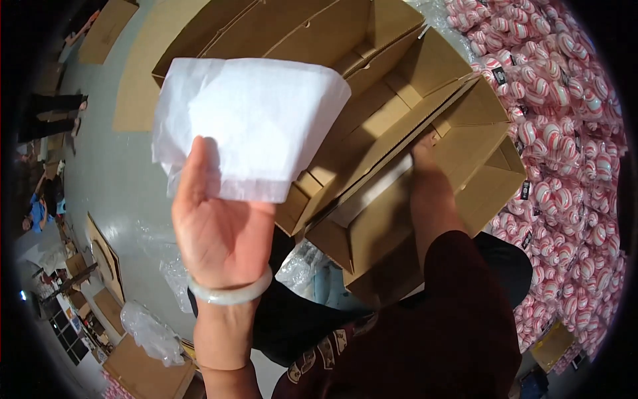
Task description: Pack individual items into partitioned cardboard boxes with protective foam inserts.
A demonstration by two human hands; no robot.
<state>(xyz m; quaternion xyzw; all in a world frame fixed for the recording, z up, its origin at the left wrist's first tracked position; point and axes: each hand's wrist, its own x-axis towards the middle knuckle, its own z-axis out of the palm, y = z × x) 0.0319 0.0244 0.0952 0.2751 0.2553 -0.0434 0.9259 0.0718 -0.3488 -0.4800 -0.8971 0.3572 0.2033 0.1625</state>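
My left hand (222,229), a pale bangle at its wrist, holds up a stack of thin white translucent sheets (256,126), the thumb lying over their near edge. Cardboard boxes with their tops open stand side by side in front of me. Down inside the nearest box (488,146) reaches my right hand (425,143), by the far end wall. Beside it a white sheet (379,189) lies along the bottom of that box. The fingers of the right hand are mostly hidden, so their grip is unclear.
To the right spreads a big heap of red-and-white striped balls (558,133) in clear wrapping. Clear plastic bags (151,332) and flat cardboard (143,369) lie on the grey floor at left. Other people (53,116) are far off at the left edge.
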